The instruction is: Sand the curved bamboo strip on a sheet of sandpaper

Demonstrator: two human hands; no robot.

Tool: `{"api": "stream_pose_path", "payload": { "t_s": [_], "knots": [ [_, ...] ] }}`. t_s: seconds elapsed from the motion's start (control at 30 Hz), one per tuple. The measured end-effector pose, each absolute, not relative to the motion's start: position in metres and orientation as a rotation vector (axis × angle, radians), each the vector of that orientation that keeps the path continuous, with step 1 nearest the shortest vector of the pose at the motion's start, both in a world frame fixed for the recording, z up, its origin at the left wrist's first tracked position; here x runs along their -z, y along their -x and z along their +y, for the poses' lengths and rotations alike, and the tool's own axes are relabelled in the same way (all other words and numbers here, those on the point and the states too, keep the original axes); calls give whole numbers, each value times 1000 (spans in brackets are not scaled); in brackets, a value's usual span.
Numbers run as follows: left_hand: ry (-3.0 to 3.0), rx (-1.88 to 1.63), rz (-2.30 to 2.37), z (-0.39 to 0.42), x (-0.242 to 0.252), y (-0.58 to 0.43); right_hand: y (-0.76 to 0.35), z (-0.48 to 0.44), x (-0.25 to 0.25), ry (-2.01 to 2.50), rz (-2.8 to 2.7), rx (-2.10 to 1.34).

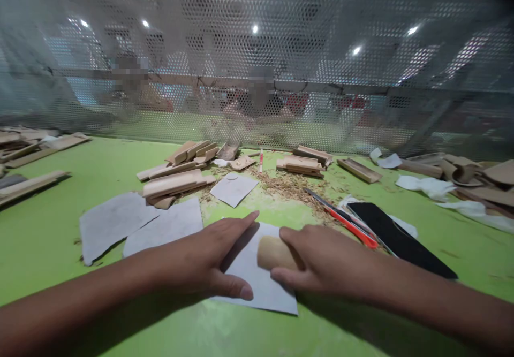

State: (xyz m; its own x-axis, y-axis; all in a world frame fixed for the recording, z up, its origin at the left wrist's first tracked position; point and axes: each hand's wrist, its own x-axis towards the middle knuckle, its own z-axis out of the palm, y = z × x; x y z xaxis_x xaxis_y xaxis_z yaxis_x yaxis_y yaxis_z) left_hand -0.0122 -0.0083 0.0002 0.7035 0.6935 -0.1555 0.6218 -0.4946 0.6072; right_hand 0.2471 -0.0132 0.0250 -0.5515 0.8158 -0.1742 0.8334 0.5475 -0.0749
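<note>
My left hand rests with its fingers stretched out and its thumb apart, over a sheet of white sandpaper-like paper on the green table. In my right hand is a short, rounded piece of bamboo, gripped between thumb and fingers. The bamboo's near end points toward my left hand, and it lies on or just above the sheet; which one I cannot tell. My right palm hides its far end.
Two larger torn sheets lie at left, a small square sheet ahead. Split bamboo pieces are piled behind, among shavings. A red-handled knife-like tool and a black phone lie right. Perforated screen stands behind.
</note>
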Motion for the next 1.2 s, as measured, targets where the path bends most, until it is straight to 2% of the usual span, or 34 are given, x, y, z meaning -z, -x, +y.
{"api": "stream_pose_path", "payload": {
  "t_s": [0.07,0.13,0.2,0.4,0.53,0.83,1.0,1.1,1.2],
  "knots": [
    [-2242,-132,1021,-8,0,12,-247,-13,-27,-1520,2624,176],
    [-2235,-136,1036,-8,0,11,-247,-13,-31,-1528,2615,267],
    [-2243,-136,1034,-9,0,11,-248,-11,-34,-1454,2601,612],
    [-2253,-103,1030,-11,-4,13,-263,7,-25,-1378,2136,2008],
    [-2256,-109,1019,-11,-2,14,-266,8,-16,-1196,1942,2374],
    [-2261,-135,1021,-11,0,14,-256,0,-3,-811,1518,2640],
    [-2279,-164,972,-9,5,16,-262,-7,-12,-871,1600,2712],
    [-2275,-161,975,-8,5,15,-273,-13,-18,-1199,1898,2510],
    [-2245,-128,1023,-9,1,12,-283,-18,-22,-1713,2201,2021]
  ]
}}
